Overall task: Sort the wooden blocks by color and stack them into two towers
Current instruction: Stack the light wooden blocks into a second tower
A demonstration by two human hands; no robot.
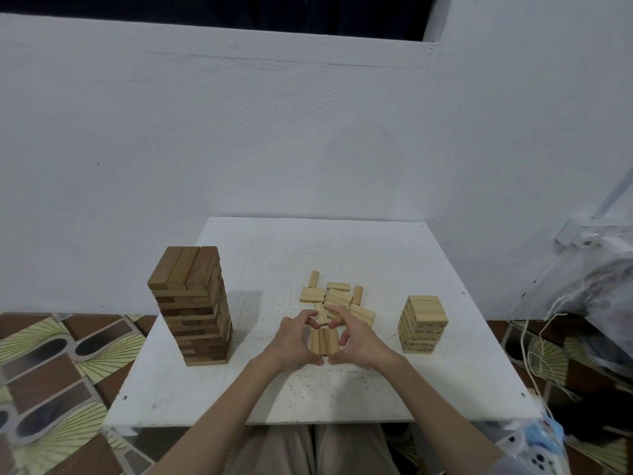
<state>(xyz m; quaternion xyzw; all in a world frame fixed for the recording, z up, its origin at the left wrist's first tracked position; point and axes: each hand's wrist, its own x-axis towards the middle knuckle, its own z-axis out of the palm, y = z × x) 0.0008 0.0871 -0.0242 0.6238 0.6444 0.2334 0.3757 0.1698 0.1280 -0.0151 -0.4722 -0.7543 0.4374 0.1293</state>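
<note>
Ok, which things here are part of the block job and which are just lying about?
Job:
- dark tower
- light tower
- loose light blocks
- three-block row, held by left hand and right hand
- white board

Lying about:
- plastic bag
- white cord
- patterned mat

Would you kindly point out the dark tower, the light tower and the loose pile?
dark tower (193, 313), head view, front face.
light tower (422, 329), head view, front face.
loose pile (337, 296), head view, central block.
</note>
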